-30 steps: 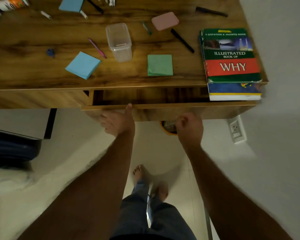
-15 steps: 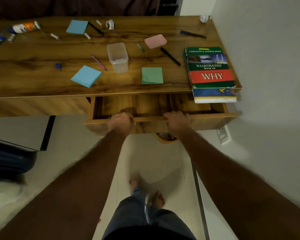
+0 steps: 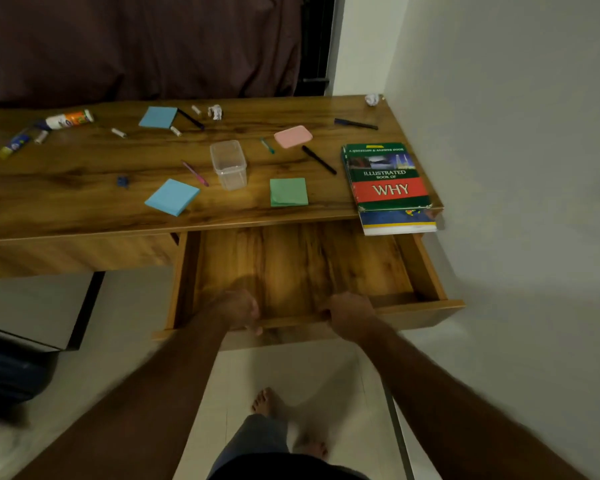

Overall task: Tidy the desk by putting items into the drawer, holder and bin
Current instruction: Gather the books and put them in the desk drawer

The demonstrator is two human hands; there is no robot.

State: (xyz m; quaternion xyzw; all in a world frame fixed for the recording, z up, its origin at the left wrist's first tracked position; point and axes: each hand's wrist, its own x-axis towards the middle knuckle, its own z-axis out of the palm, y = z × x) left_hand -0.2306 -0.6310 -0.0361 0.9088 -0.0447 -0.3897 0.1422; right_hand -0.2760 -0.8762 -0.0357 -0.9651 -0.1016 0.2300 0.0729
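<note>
Head view shows the wooden desk at 12 o'clock, its drawer pulled out at 6 o'clock. Left hand and right hand both clamp the drawer's front edge. Clear holder stands at the desk's centre.

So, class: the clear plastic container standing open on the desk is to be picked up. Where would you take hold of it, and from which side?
Grip the clear plastic container across its two long side walls, just under the rim, coming down from above. It stands upright, open and apparently empty. The pink pen lies close to its left side, so a sideways approach seems likelier to knock it.
</note>
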